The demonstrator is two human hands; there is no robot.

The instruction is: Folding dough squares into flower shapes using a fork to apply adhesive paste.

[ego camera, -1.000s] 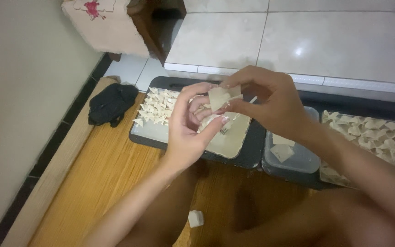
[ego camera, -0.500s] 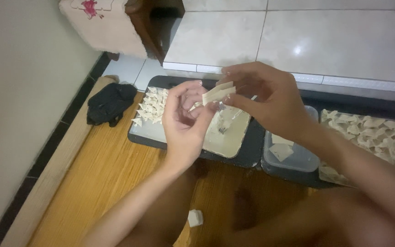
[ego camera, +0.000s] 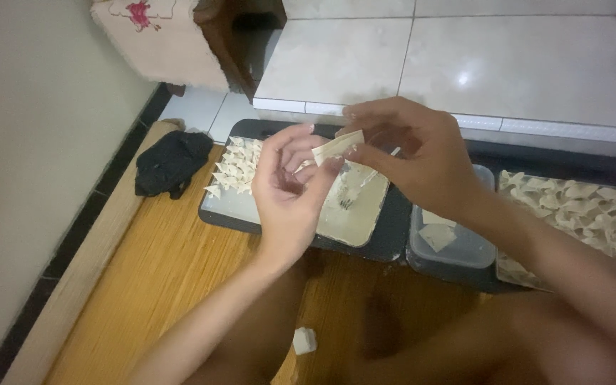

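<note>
A pale folded dumpling wrapper (ego camera: 336, 147) is pinched between both hands above a dark tray (ego camera: 396, 229). My left hand (ego camera: 290, 196) cups it from below, palm towards me. My right hand (ego camera: 415, 157) grips its upper edge with fingertips. Under the hands a shallow pale dish (ego camera: 354, 207) with a fork in it rests on the tray. Several folded dumplings (ego camera: 235, 167) lie in rows at the tray's left end.
A clear plastic box (ego camera: 447, 239) with flat wrappers stands right of the dish. More folded dumplings (ego camera: 593, 210) fill a tray at the right. A black cloth (ego camera: 172, 162) lies on the wooden mat (ego camera: 151, 285). A small white piece (ego camera: 304, 340) lies near my legs.
The wrapper has gone from a flatter piece to a tighter fold. Both hands have shifted a little while working it.
</note>
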